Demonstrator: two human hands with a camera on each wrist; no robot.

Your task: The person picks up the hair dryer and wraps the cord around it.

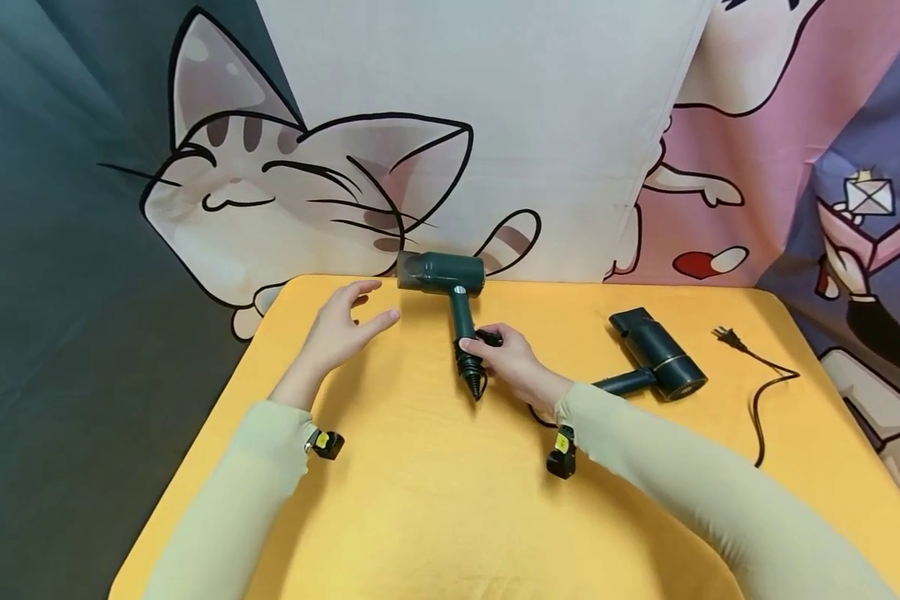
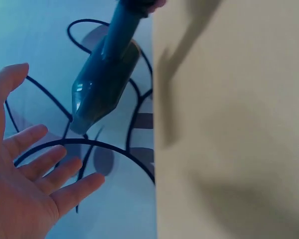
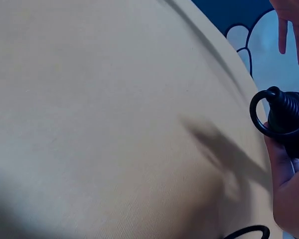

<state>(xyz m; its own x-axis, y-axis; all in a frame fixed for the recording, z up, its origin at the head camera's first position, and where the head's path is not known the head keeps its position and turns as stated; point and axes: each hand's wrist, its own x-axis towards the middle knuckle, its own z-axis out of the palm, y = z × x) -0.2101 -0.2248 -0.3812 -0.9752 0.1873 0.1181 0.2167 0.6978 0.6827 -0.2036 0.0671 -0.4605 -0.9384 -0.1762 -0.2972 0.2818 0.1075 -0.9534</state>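
Observation:
My right hand [image 1: 517,362] grips a dark green hair dryer [image 1: 453,273] low on its handle, where a black cord is wound. It is held up off the table, with its smoky nozzle [image 1: 410,271] pointing left. In the right wrist view, the ribbed end of its cord sleeve [image 3: 285,110] and a loop of cord show by the hand. My left hand [image 1: 337,329] hovers left of the nozzle, fingers spread and apart from it. In the left wrist view, its palm [image 2: 22,204] holds nothing.
On the yellow table [image 1: 420,517], a second dark hair dryer [image 1: 656,354] lies on the right, partly behind my right sleeve. A black cord with a two-pin plug [image 1: 731,337] curves beyond it. A cartoon cat curtain [image 1: 495,75] hangs along the back edge.

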